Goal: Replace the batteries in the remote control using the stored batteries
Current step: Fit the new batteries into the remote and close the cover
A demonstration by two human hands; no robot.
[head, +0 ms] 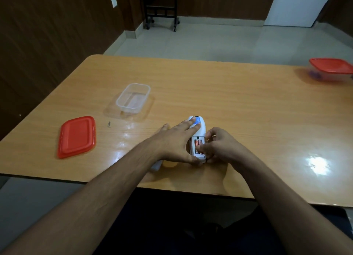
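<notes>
A white remote control (198,133) lies face down near the table's front edge, its battery compartment uncovered. Two copper-coloured batteries (197,143) sit side by side in the compartment. My left hand (175,140) lies flat over the remote, fingers spread, fingertips on its far end and thumb at its near end. My right hand (215,144) is at the remote's right side, its fingertips pinched on the right battery in the compartment. A white piece (155,165), perhaps the battery cover, lies mostly hidden under my left forearm.
An open clear plastic container (133,98) stands to the far left of the remote, its red lid (76,137) lying flat nearer the left edge. A second container with a red lid (331,68) is at the far right. The wooden table (248,105) ends just before my body.
</notes>
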